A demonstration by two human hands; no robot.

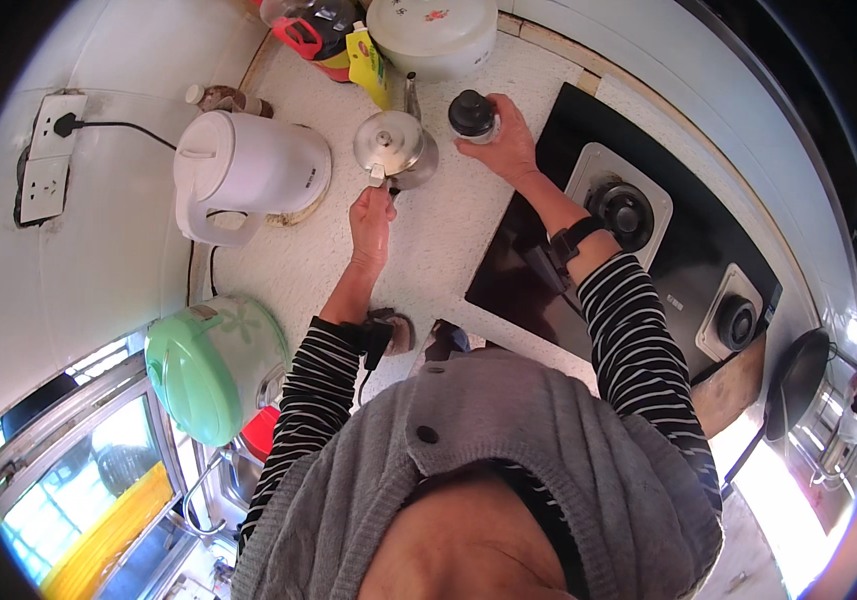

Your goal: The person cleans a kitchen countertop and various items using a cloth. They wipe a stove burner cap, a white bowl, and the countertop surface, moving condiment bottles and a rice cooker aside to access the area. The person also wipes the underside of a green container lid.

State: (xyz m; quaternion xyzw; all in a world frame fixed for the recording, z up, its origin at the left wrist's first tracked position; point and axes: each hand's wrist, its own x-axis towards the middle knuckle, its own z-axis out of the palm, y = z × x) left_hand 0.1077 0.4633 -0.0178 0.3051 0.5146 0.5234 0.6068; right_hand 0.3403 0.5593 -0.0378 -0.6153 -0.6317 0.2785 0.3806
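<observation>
My left hand (pixel 372 225) grips the handle of a small stainless steel pot (pixel 391 146) with a knobbed lid and a spout pointing away from me. The lid is on, and the pot's contents are hidden. To its right, my right hand (pixel 507 142) is closed around a bottle (pixel 472 116) with a black cap; its lower body is partly covered by my fingers. Both things are over the white speckled countertop (pixel 436 240), the bottle a short way from the pot. Whether the bottle touches the counter is unclear.
A white electric kettle (pixel 256 165) and a green-lidded rice cooker (pixel 215 367) stand on the left. Behind are a lidded enamel pot (pixel 434 34), a yellow pouch (pixel 368 64) and a dark jug with a red handle (pixel 316 37). A black gas hob (pixel 548 225) borders the right.
</observation>
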